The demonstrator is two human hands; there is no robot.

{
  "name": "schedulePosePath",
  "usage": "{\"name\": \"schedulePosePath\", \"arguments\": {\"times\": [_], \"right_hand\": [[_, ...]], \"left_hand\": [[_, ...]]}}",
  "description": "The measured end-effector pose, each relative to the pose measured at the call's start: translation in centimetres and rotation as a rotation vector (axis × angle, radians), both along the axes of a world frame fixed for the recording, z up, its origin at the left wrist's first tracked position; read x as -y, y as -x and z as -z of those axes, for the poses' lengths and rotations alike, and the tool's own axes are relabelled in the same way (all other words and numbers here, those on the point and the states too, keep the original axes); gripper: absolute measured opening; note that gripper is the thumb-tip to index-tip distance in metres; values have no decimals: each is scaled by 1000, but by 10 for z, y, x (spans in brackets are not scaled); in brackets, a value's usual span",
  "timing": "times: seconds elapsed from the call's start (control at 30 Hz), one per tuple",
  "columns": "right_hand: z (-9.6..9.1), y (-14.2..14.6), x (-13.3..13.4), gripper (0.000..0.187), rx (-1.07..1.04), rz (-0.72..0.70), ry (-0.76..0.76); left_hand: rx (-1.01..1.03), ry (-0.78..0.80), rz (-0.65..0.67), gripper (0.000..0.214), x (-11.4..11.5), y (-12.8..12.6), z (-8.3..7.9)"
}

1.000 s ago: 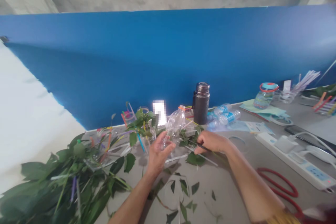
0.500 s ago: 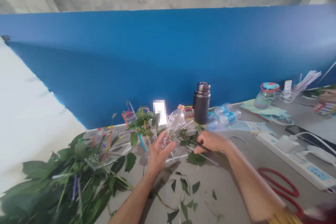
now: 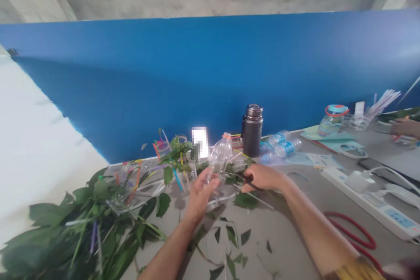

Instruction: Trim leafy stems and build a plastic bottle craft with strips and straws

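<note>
While you look down at the grey table (image 3: pixel 295 245) in the head view, both of your forearms enter from 6 o'clock and meet near the middle of the frame. Your left hand (image 3: pixel 200 194) curls its fingers about the lower end of a clear bottle (image 3: pixel 219 156). The bottle tilts up toward 1 o'clock, and its orange neck ring is its top end. Your right hand (image 3: pixel 262 178), at 3 o'clock of the left, is closed and pinches a thin dark rod (image 3: pixel 245 179). The rod's free end points toward 9 o'clock, at the bottle; whether it touches the bottle cannot be told. The bottle thus lies between your two hands, above the table's middle, among green sprigs.

At 8 o'clock of your left hand lies a heap of leafy branches (image 3: pixel 82 227), mixed with coloured straws (image 3: pixel 157 170). Cut leaf scraps (image 3: pixel 229 238) lie scattered at 6 o'clock, between your forearms. A dark flask (image 3: pixel 252 130) stands upright at 12 o'clock of your right hand, against the blue panel (image 3: pixel 210 74). Just beside it, at its 3 o'clock, small water bottles (image 3: pixel 282 145) lie on their sides.

Farther toward 3 o'clock, a white power strip (image 3: pixel 370 203) with plugged leads crosses the table, with a red loop (image 3: pixel 359 232) near its 7 o'clock. A jar with a red-rimmed lid (image 3: pixel 331 119) stands at the back edge. At the far 3 o'clock border, a co-worker's hand (image 3: pixel 404 127) rests on the table, well apart from yours.
</note>
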State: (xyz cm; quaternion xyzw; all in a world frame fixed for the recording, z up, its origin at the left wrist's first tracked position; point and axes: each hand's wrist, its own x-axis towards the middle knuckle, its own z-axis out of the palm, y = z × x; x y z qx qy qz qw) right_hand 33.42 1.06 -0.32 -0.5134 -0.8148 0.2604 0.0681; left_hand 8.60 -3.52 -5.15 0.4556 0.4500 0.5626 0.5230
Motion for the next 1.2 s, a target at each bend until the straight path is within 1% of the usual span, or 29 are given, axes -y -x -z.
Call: {"name": "schedulePosePath", "arguments": {"times": [0.1,0.17,0.3,0.37,0.57,0.7,0.8,0.87,1.03,1.1,1.2], "right_hand": [[6,6,6,33,-50,30,-64],[8,6,8,35,-50,53,-102],[6,2,9,43,-34,91,-96],[4,0,9,45,-24,102,-86],[3,-2,9,45,10,26,-24],[5,-5,8,48,8,15,1],[4,-4,10,48,-15,6,20],[2,-4,11,48,-17,1,19],[1,-5,12,46,15,1,13],[3,-6,11,45,24,-20,22],[5,-7,11,43,20,-29,30]], "left_hand": [[115,25,62,60,1,-2,1],[169,40,86,59,2,-2,-2],[280,105,138,57,2,1,-8],[299,122,155,56,2,4,-9],[256,94,179,54,0,5,-8],[169,16,94,56,-1,4,-4],[138,-17,60,58,-2,4,-2],[111,-32,47,58,-1,4,-3],[-37,-114,-11,53,1,4,-6],[-42,-111,5,54,2,4,-5],[3,-59,59,57,1,3,-4]]}}
